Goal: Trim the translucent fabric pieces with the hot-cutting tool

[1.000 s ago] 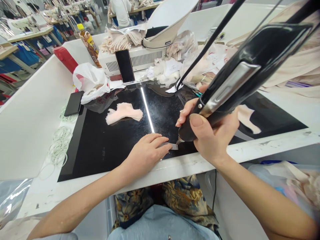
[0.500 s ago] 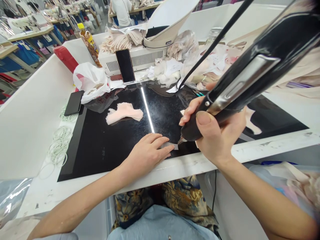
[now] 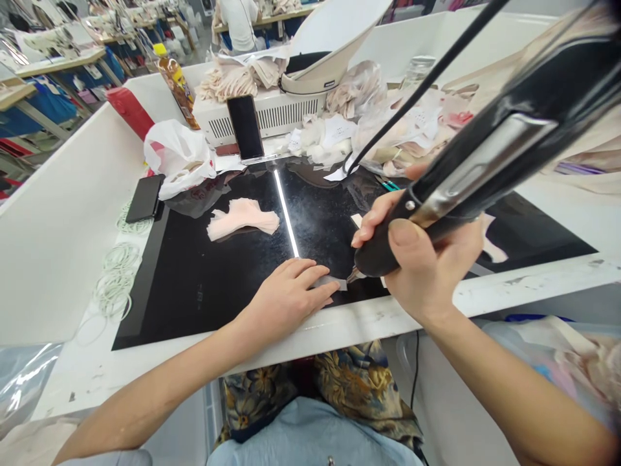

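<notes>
**Grey strip: 3 o'clock off the left hand, roughly 8:30 off the right**

Only one feed for me to steer by here, the head view, so that's the whole tour.

The grey strip (image 3: 342, 285) lies near the front edge of the black panel (image 3: 223, 278), mostly tucked under the left hand (image 3: 284, 294) — just a short end pokes out at 3 o'clock, past the fingertips. From what I can see, its long axis runs about 9 to 3. That left hand is spread flat, fingers fairly straight and close together, laid over the strip rather than gripping it.

The right hand (image 3: 427, 275) is wrapped round a black handheld tool (image 3: 490, 165), thumb on the near side. The tool slants from 8 up to 2, metal tip (image 3: 356, 274) aimed down at the strip's bare end. Can't tell from here if they're touching or just close.

So the left's the nearer hand by far; only the tool's tip gets the right over there. Pale pink fabric stack (image 3: 242, 217) sits apart, at 11 o'clock from the left hand.
</notes>
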The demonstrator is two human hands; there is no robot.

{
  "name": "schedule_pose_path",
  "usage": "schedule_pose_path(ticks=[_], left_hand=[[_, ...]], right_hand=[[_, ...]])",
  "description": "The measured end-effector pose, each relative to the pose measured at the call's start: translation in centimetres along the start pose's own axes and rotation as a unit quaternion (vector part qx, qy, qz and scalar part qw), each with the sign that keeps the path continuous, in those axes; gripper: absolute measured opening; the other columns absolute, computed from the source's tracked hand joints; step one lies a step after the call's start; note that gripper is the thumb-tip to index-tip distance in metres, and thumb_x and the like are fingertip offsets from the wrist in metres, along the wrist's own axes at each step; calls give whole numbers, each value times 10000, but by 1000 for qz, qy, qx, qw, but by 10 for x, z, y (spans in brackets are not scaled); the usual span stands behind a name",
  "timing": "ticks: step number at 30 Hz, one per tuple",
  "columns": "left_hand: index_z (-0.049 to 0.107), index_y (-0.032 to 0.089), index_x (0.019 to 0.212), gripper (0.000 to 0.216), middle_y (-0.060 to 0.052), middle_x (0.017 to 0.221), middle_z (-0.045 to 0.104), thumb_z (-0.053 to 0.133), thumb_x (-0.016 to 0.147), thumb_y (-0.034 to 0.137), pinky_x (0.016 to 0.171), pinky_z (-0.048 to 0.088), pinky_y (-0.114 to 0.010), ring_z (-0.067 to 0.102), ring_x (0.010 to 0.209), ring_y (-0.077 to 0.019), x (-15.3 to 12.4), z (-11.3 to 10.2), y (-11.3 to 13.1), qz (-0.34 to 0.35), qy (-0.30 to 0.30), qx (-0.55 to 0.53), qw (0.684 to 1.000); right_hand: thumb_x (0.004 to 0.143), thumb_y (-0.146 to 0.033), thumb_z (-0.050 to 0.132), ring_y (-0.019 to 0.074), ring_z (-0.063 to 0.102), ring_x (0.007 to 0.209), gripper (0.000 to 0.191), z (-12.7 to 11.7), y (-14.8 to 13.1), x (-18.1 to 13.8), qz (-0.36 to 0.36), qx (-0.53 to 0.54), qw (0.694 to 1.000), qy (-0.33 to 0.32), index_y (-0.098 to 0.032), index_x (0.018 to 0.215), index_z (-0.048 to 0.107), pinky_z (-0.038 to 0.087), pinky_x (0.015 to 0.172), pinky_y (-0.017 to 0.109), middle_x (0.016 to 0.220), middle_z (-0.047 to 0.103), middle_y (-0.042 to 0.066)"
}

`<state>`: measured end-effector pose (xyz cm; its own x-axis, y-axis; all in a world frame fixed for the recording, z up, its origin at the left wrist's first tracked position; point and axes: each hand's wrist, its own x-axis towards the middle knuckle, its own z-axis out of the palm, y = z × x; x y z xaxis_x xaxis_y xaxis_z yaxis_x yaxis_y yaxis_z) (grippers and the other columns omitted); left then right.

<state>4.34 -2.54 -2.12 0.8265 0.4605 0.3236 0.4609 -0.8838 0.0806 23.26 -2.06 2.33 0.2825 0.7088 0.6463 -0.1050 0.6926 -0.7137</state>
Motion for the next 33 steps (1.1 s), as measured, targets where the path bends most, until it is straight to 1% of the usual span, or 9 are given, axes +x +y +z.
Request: schedule_pose_path(ticks=[5, 8, 15, 18, 22, 25, 27, 30, 33], left_hand=[[692, 222, 1234, 275, -80, 1226, 685, 518, 1035, 301, 1009, 536, -431, 614, 1150, -246, 1, 0, -1, 8, 2, 5, 1000], [683, 216, 1244, 278, -85, 1232, 681, 518, 1035, 295, 1019, 529, -444, 617, 1156, -249, 1, 0, -1, 12, -2, 10, 1000], [665, 207, 1265, 283, -98, 1236, 678, 515, 1035, 275, 1038, 521, -462, 624, 1170, -250, 1, 1, 0, 21, -15, 21, 999], [670, 213, 1256, 276, -89, 1238, 677, 512, 1035, 264, 1058, 513, -466, 623, 1181, -251, 1, 2, 1, 22, -11, 25, 999], [618, 221, 1331, 318, -92, 1342, 637, 498, 1045, 290, 1140, 459, -482, 593, 1262, -235, -3, -3, 1, 8, -13, -3, 1000], [565, 213, 1384, 359, -96, 1393, 613, 499, 1045, 311, 1183, 421, -487, 567, 1310, -224, -14, -14, -3, -22, -9, -33, 999], [571, 194, 1363, 356, -107, 1358, 628, 522, 1034, 320, 1172, 434, -488, 589, 1271, -228, -27, -23, -6, -59, -1, -45, 997], [579, 185, 1340, 380, -114, 1275, 646, 586, 1001, 355, 1117, 478, -484, 615, 1186, -243, -51, -33, -8, -145, 6, -55, 988], [595, 187, 1311, 378, -116, 1238, 644, 626, 975, 358, 1043, 520, -460, 610, 1161, -255, -73, -36, -4, -217, 9, -59, 974]], right_hand=[[769, -383, 800, 153, 583, 502, 344, -1, -2, -4, 7, -15, 1000, 8, -356, 1054, 610, 511, 426, 327, 762, 651, -40], [747, -399, 817, 156, 581, 508, 369, 0, -2, -6, 16, -17, 1000, 9, -348, 1049, 611, 522, 440, 337, 755, 655, -29], [772, -351, 803, 160, 630, 556, 320, 1, -1, -7, 22, -26, 999, 15, -314, 1019, 604, 554, 466, 330, 767, 667, -26], [765, -348, 810, 143, 611, 537, 322, -1, 0, -5, 21, -11, 1000, 6, -312, 1013, 608, 551, 457, 320, 777, 674, -27], [778, -324, 805, 130, 598, 528, 333, -3, -3, 0, 3, -7, 1000, 13, -333, 1052, 615, 524, 450, 305, 772, 665, -42], [800, -331, 794, 119, 595, 544, 316, -1, -7, 4, -3, -7, 1000, 20, -319, 1065, 624, 527, 474, 306, 781, 662, -39], [797, -340, 799, 117, 589, 545, 304, 4, -9, 4, 0, 3, 1000, 19, -313, 1047, 626, 518, 473, 307, 769, 655, -39], [776, -372, 813, 114, 571, 528, 288, 16, -10, 2, 12, 15, 1000, 12, -313, 997, 638, 490, 444, 302, 737, 630, -43], [765, -385, 820, 120, 572, 537, 316, 31, -8, -2, 29, 33, 999, 0, -319, 1024, 652, 499, 439, 309, 729, 608, -39]])
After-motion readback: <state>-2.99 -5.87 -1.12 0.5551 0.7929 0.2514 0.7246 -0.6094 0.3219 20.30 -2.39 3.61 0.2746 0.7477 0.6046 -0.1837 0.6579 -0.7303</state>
